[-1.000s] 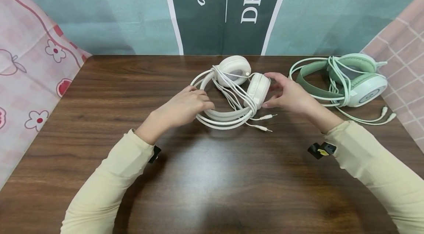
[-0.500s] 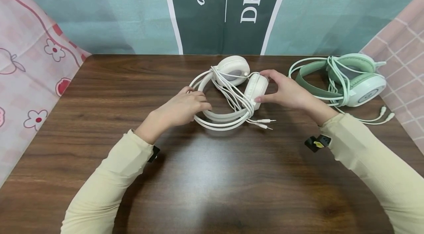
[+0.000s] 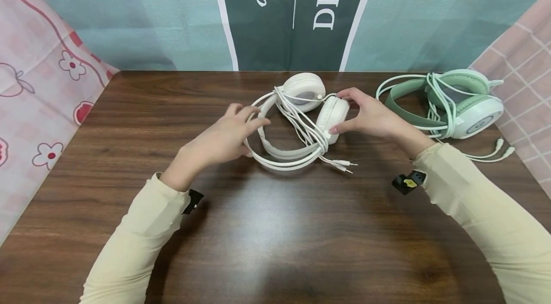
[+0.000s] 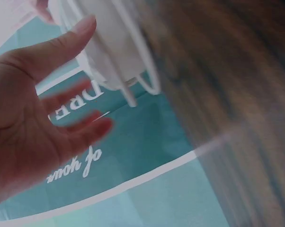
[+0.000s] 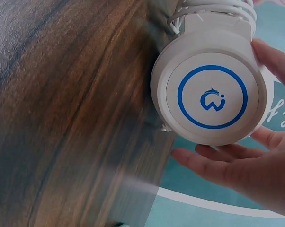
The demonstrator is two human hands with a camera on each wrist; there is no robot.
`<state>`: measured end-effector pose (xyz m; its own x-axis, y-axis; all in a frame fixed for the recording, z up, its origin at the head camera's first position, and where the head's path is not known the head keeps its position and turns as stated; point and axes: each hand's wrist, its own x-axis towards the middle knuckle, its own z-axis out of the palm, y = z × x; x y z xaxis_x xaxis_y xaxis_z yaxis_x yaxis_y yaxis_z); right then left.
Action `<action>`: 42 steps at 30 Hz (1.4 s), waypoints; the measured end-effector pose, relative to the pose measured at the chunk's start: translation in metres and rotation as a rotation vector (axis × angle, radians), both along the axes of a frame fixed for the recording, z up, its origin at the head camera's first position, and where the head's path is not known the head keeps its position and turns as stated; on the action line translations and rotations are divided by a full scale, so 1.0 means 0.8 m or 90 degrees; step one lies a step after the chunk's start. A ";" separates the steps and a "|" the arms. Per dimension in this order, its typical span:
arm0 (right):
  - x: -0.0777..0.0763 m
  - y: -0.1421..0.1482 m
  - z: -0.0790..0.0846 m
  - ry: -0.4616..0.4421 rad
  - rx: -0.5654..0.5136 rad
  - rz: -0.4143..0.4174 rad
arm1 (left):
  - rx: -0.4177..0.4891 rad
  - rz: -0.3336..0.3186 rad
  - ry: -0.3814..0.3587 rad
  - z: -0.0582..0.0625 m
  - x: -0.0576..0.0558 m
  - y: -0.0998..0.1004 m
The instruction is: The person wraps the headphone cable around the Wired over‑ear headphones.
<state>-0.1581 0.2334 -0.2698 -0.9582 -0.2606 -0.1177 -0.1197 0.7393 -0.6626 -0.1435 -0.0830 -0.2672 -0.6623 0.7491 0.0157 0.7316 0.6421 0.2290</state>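
White headphones (image 3: 284,152) lie on the brown table, their white cable (image 3: 306,124) wound across the earcups and headband, with plugs (image 3: 342,164) sticking out at the near side. The right hand (image 3: 372,114) holds the right earcup (image 5: 212,97) between thumb and fingers; a blue ring and logo mark its outer face in the right wrist view. At the headband's left side, the left hand (image 3: 221,135) has its fingers spread and loosely bent. The left wrist view shows this hand (image 4: 29,104) with a gap between thumb and fingers, not closed around the headband.
Green and white headphones (image 3: 473,120) with a wrapped cable lie at the back right, near the pink tiled-pattern cloth (image 3: 529,65). A teal curtain (image 3: 172,17) with lettering hangs behind the table (image 3: 267,237). Pink patterned cloth (image 3: 47,89) hangs at the left.
The left hand has let go of the headband and drawn back to the left, its fingers spreading. The right hand has closed in on the right earcup, and the white headphones have shifted slightly left.
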 end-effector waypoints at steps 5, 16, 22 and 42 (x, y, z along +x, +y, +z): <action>0.002 -0.001 0.000 0.005 -0.005 -0.023 | 0.038 0.126 -0.101 0.014 -0.001 -0.005; -0.003 0.015 -0.006 0.042 0.032 -0.145 | 0.012 0.191 -0.244 -0.002 -0.019 -0.003; -0.012 0.037 -0.007 0.051 0.036 -0.230 | 0.012 0.189 -0.234 -0.006 -0.020 -0.001; -0.019 0.049 -0.011 0.076 0.068 -0.222 | 0.048 0.179 -0.097 -0.020 -0.026 0.010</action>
<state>-0.1732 0.2725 -0.2783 -0.9958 0.0908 -0.0087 0.0792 0.8134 -0.5763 -0.1645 -0.0749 -0.2833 -0.8416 0.5376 -0.0511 0.4821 0.7906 0.3774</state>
